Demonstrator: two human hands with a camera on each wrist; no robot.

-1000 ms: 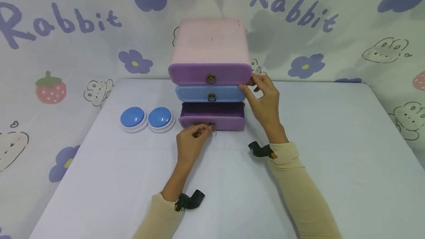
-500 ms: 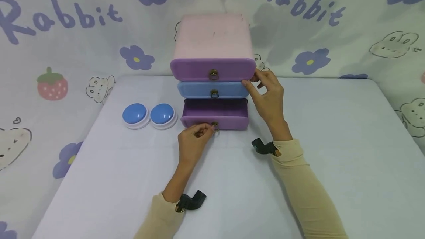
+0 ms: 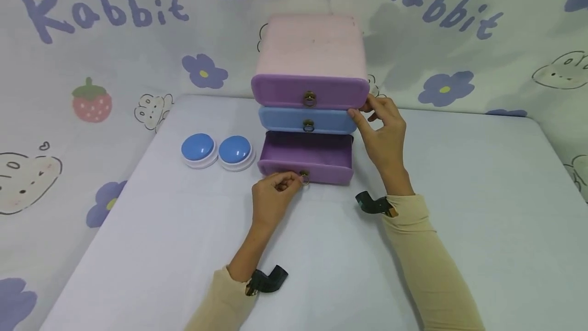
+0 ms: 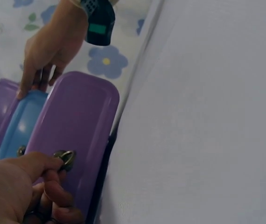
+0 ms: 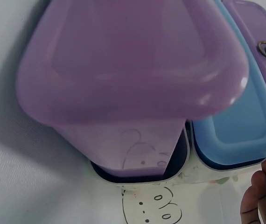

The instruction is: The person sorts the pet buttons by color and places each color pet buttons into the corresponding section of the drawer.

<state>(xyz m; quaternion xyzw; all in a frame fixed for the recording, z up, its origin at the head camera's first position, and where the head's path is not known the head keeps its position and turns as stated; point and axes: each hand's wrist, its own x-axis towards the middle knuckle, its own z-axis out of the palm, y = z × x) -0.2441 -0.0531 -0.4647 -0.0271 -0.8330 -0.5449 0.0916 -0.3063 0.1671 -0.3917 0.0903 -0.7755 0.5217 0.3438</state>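
A small drawer cabinet with a pink top (image 3: 312,45) has a purple top drawer (image 3: 275,91), a blue middle drawer (image 3: 280,119) and a purple bottom drawer (image 3: 331,173). The bottom drawer stands pulled out, and its visible inside holds nothing. My left hand (image 3: 274,195) pinches that drawer's brass ring pull (image 4: 66,159) between thumb and fingers. At the cabinet's right side, my right hand (image 3: 387,134) grips the edge by the blue drawer, thumb on its front corner. Its other fingers are partly hidden behind the edge.
Two blue push buttons on white bases, the left one (image 3: 198,148) and the right one (image 3: 236,151), stand left of the cabinet on the white table (image 3: 321,259). Behind the table hangs a printed cloth (image 3: 220,24) with flowers and rabbits.
My left hand has drawn the bottom drawer farther out towards me, so more of its inside shows. The right hand keeps its hold on the cabinet. The head view has shifted slightly.
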